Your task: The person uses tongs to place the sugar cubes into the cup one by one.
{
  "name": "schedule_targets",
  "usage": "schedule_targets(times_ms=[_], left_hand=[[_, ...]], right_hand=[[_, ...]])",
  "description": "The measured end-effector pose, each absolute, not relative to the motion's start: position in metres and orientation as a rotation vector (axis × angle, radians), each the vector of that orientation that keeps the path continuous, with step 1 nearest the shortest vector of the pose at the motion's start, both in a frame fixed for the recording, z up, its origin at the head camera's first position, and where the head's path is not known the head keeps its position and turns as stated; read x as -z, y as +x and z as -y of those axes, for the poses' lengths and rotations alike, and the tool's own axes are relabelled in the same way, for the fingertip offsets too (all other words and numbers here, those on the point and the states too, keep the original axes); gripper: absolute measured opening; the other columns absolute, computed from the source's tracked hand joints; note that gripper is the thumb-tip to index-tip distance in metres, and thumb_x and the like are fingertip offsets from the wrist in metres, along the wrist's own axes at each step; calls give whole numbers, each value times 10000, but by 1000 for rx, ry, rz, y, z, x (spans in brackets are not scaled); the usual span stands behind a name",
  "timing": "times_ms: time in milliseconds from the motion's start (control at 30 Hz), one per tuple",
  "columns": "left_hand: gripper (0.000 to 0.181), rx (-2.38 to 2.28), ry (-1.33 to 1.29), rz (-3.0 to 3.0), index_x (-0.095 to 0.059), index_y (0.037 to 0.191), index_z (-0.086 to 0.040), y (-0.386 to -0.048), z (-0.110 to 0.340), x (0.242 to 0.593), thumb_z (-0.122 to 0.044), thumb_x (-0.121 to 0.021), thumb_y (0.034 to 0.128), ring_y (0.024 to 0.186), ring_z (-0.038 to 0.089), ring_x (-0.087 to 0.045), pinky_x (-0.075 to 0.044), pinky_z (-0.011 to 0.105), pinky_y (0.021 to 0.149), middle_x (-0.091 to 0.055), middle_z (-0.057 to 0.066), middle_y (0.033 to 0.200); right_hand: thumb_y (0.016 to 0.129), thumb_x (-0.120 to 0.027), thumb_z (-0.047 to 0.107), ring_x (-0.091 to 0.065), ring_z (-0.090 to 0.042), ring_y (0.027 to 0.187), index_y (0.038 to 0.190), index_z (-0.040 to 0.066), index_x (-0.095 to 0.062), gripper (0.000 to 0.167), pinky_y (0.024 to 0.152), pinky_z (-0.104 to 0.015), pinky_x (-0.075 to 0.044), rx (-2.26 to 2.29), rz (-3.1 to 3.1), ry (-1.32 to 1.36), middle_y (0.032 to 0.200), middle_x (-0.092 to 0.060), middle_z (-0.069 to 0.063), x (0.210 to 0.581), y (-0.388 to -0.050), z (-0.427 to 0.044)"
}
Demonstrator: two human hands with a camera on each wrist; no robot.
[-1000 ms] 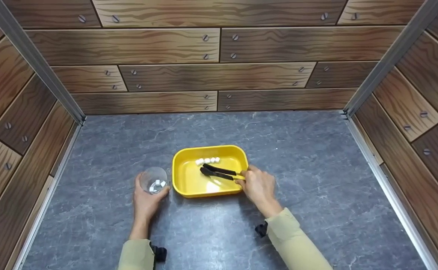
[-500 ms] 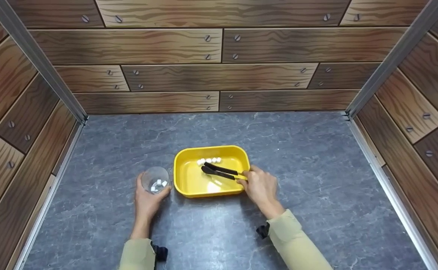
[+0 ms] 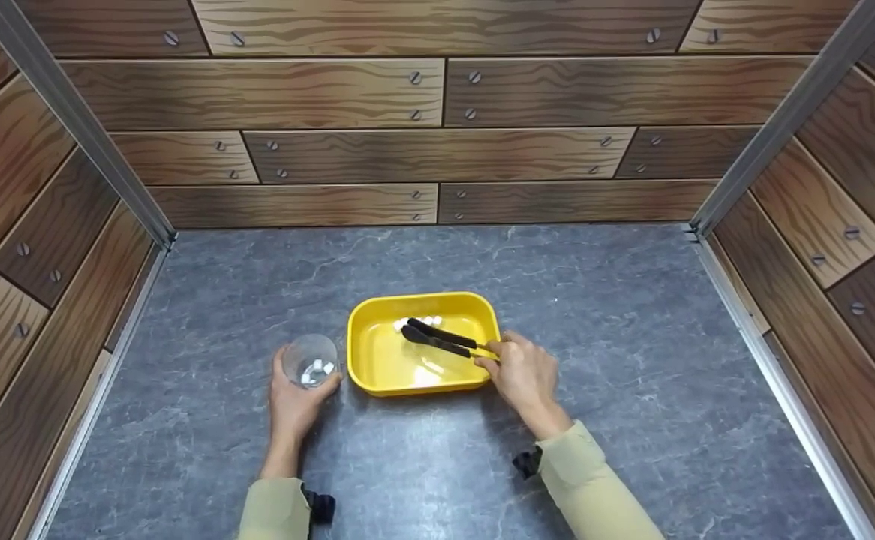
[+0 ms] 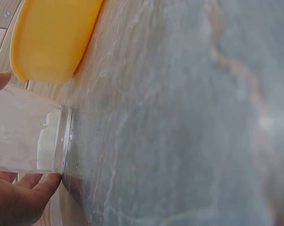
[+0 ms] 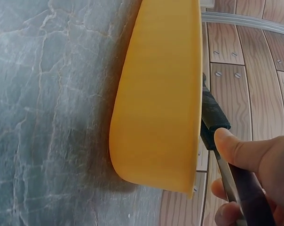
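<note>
My left hand [image 3: 299, 405] grips a clear cup [image 3: 310, 352] standing on the surface left of the yellow tray [image 3: 422, 390]. Several white cubes [image 3: 318, 365] lie in the cup's bottom, also visible through its side in the left wrist view. My right hand [image 3: 526, 379] holds black-tipped tongs [image 3: 441, 336] over the tray's right rim, thumb on one arm in the right wrist view. The tong tips are over the tray near a row of white cubes [image 3: 436, 321], partly covering them; whether they touch a cube, I cannot tell.
Grey marbled surface [image 3: 422, 465] lies under everything. Wood-patterned walls [image 3: 347, 90] stand at the back and both sides, with metal strips [image 3: 771, 375] along the edges. A tiny white speck [image 3: 555, 299] is right of the tray.
The tongs have shifted slightly toward the back and now cover part of the cube row. My left hand and the cup look unchanged from half a second ago.
</note>
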State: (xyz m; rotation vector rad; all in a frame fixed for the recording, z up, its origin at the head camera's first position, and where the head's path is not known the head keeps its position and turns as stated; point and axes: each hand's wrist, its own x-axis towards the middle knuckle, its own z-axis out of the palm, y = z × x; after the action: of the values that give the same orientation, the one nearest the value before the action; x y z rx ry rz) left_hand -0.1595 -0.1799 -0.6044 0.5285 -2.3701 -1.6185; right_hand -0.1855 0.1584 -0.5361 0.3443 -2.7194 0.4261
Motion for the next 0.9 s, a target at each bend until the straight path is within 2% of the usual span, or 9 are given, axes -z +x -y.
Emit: schedule_targets(times_ms=[267,900], left_hand=[[1058,1641,511,2359,-266,1510,-35,-159,179,604,-250,-898,690,1341,407,-368,-313,520,1102,-358,262,1478],[1058,1634,532,2373,-259,1515,-36,-158,180,604,-252,-892,695,1342,398,-368,-312,505,1104,-364,258,1477]], right_hand=[[755,-843,358,-585,-215,571,967,126,-799,317,438,-367,-440,-524,2690,326,818,-659,-11,526,-184,-159],[742,-844,381,-572,-120,578,947,138,-805,320,453,-284,-444,-723,2642,387,802,-653,31,507,-174,-132]])
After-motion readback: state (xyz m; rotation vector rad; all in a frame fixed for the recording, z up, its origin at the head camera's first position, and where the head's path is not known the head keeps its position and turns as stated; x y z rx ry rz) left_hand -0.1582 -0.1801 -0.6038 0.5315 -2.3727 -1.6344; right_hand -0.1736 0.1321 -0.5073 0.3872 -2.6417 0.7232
